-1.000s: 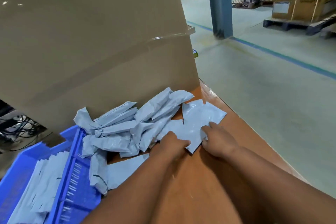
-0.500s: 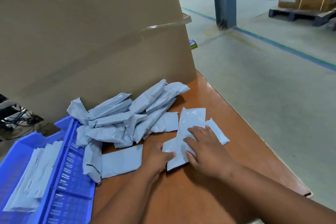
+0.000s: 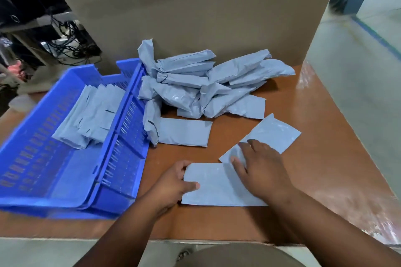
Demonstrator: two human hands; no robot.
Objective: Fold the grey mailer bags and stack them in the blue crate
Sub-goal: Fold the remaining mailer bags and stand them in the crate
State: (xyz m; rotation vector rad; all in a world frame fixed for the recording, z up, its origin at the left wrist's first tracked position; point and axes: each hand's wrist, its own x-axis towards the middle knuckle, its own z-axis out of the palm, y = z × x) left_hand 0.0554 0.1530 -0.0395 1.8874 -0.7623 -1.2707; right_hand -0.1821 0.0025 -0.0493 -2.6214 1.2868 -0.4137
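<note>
A flat grey mailer bag (image 3: 214, 186) lies on the brown table near the front edge. My left hand (image 3: 175, 184) grips its left edge, thumb on top. My right hand (image 3: 260, 167) lies flat, fingers spread, pressing on its right end and on a second flat mailer bag (image 3: 275, 134) that angles away to the right. A pile of several rolled and crumpled grey mailer bags (image 3: 201, 84) sits behind. The blue crate (image 3: 65, 182) stands at the left with a stack of folded grey bags (image 3: 93, 117) inside.
Another flat folded bag (image 3: 184, 132) lies beside the crate's right wall. A large cardboard box (image 3: 195, 6) stands along the back of the table (image 3: 325, 180). The table's right edge drops to a grey floor. Cables and dark equipment sit at the upper left.
My view has swung left and down, so the crate now shows in full. Both hands have drawn a mailer bag toward the front edge, and it now lies flat and apart from the second bag.
</note>
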